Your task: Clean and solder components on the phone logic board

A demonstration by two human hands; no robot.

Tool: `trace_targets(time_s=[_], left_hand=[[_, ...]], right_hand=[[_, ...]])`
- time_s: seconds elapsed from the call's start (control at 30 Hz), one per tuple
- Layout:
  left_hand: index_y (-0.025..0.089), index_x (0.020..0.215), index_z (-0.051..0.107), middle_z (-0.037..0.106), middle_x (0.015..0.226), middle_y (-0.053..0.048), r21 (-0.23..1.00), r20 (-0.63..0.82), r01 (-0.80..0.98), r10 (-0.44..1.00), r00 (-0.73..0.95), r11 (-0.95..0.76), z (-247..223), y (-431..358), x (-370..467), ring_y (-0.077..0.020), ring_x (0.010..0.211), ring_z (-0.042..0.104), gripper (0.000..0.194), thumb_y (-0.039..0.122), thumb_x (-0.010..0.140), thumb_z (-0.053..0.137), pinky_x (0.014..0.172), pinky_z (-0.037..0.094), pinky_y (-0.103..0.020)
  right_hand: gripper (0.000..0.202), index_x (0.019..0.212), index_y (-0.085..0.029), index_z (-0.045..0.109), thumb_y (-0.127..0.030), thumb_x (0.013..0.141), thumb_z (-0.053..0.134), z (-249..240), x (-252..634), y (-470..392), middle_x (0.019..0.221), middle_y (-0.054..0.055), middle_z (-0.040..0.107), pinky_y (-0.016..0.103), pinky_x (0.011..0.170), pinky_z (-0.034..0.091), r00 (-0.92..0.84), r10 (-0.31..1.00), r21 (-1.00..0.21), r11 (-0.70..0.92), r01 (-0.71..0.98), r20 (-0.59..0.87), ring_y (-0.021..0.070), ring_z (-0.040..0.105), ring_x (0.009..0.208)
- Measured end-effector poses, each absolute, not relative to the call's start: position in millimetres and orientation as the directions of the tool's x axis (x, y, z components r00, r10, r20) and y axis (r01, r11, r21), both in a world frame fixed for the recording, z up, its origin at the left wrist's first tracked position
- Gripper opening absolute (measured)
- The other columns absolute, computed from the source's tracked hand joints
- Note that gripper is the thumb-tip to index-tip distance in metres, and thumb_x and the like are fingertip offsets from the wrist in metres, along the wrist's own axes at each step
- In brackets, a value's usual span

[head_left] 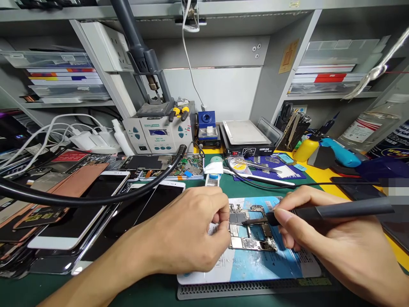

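A phone circuit board [252,244] lies on a blue and white work pad [255,269] in front of me. My left hand [191,232] is closed, thumb and curled fingers pinching at the board's left edge; the fingertips are partly hidden. Between the fingers and thumb of my right hand [332,241] is a soldering iron [348,209] with a dark handle. Its tip points left and reaches over the middle of the board, by a dark chip; whether it touches cannot be told.
Phones and screens [86,209] are piled at left, with a thick black hose [79,199] arching over them. Behind stand a hot-air station [159,135] and a small heating plate [246,133]. A yellow bottle [306,148] and tool holder [295,128] are at right.
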State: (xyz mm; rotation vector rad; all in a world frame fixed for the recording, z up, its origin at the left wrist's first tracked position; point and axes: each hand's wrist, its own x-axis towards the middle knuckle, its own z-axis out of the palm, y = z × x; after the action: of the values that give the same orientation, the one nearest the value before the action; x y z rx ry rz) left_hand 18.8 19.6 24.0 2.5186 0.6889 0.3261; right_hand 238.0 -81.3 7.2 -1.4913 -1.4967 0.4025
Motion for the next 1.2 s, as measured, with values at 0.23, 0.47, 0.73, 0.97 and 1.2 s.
trace_targets(time_s=[0.23,0.47,0.73,0.97,1.2], left_hand=[[0.02,0.075,0.053,0.058,0.078,0.003,0.536,0.094,0.403,0.527,0.845,-0.742,23.9,19.8,18.3,-0.0129,0.07,0.051,0.011,0.012,0.08,0.059,0.062,0.039,-0.027],[0.019,0.075,0.053,0.058,0.078,0.003,0.528,0.109,0.398,0.525,0.844,-0.75,24.6,18.3,18.8,-0.0124,0.07,0.05,0.013,0.008,0.079,0.059,0.064,0.039,-0.027],[0.019,0.074,0.053,0.058,0.078,0.002,0.524,0.116,0.391,0.519,0.847,-0.756,25.1,18.8,19.1,-0.0129,0.07,0.051,0.013,0.008,0.078,0.06,0.063,0.039,-0.027],[0.018,0.075,0.053,0.056,0.077,0.003,0.523,0.117,0.394,0.522,0.845,-0.756,24.8,17.7,19.5,-0.0122,0.07,0.049,0.013,0.008,0.078,0.06,0.064,0.038,-0.027],[0.018,0.074,0.052,0.056,0.077,0.003,0.52,0.114,0.395,0.52,0.847,-0.758,23.7,17.6,18.7,-0.0125,0.071,0.05,0.013,0.008,0.078,0.059,0.064,0.039,-0.027]], right_hand=[[0.028,0.066,-0.027,0.07,-0.043,0.089,0.072,6.2,237.7,-80.1,0.049,-0.003,0.065,0.022,0.037,0.048,0.199,0.893,-0.769,0.214,0.603,0.404,0.0153,0.059,0.038],[0.026,0.067,-0.027,0.07,-0.04,0.089,0.072,5.8,239.4,-78.7,0.05,-0.004,0.066,0.021,0.038,0.05,0.153,0.895,-0.743,0.242,0.624,0.419,0.0147,0.061,0.038],[0.025,0.069,-0.027,0.071,-0.042,0.089,0.072,2.2,240.0,-78.4,0.052,-0.004,0.067,0.022,0.039,0.052,0.159,0.898,-0.745,0.229,0.626,0.41,0.0159,0.063,0.04],[0.024,0.067,-0.027,0.071,-0.037,0.089,0.071,4.2,239.5,-79.5,0.053,-0.004,0.068,0.022,0.042,0.054,0.136,0.889,-0.723,0.257,0.641,0.436,0.0156,0.065,0.042],[0.025,0.067,-0.028,0.071,-0.037,0.09,0.07,6.6,238.1,-77.2,0.053,-0.005,0.068,0.022,0.041,0.053,0.122,0.891,-0.717,0.263,0.646,0.437,0.0155,0.064,0.042]])
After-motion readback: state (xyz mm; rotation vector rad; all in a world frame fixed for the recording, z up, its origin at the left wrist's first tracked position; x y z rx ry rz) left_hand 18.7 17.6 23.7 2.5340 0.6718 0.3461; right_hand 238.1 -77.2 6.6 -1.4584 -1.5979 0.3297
